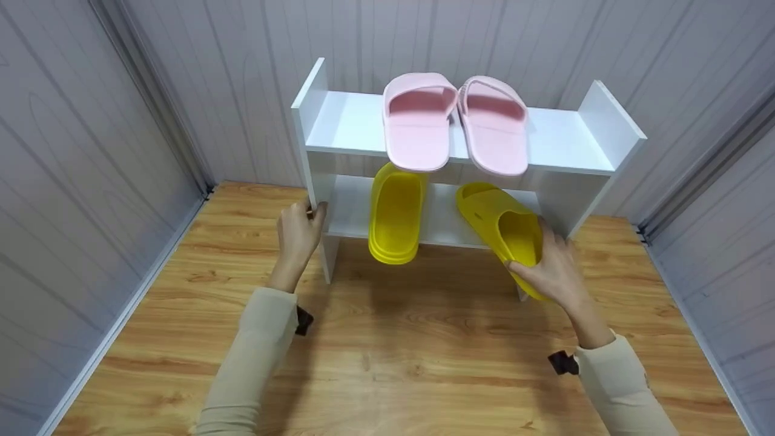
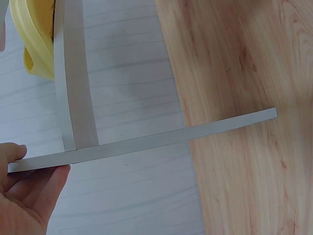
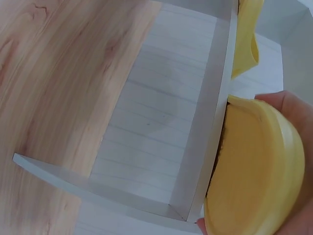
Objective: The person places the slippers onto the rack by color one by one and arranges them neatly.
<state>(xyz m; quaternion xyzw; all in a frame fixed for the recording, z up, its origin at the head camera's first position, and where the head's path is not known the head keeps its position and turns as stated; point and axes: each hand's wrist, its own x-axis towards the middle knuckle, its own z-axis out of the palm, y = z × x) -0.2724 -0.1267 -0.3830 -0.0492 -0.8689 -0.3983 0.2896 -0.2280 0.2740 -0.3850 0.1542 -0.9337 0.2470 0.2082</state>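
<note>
My left hand (image 1: 299,233) grips the left side panel of a white two-tier shoe rack (image 1: 357,121); in the left wrist view the thumb and fingers pinch the panel's edge. My right hand (image 1: 554,266) holds a yellow slipper (image 1: 493,215) by its heel end, thumb on one side and fingers on the other. That slipper lies slanted over the lower shelf, its toe inward and its heel jutting past the front edge. A second yellow slipper (image 1: 396,215) rests on the lower shelf to the left, heel toward me.
Two pink slippers, one on the left (image 1: 419,130) and one on the right (image 1: 496,133), sit side by side on the upper shelf. Wood-patterned floor (image 1: 387,363) spreads before the rack. Pale panelled walls (image 1: 254,79) stand behind and at both sides.
</note>
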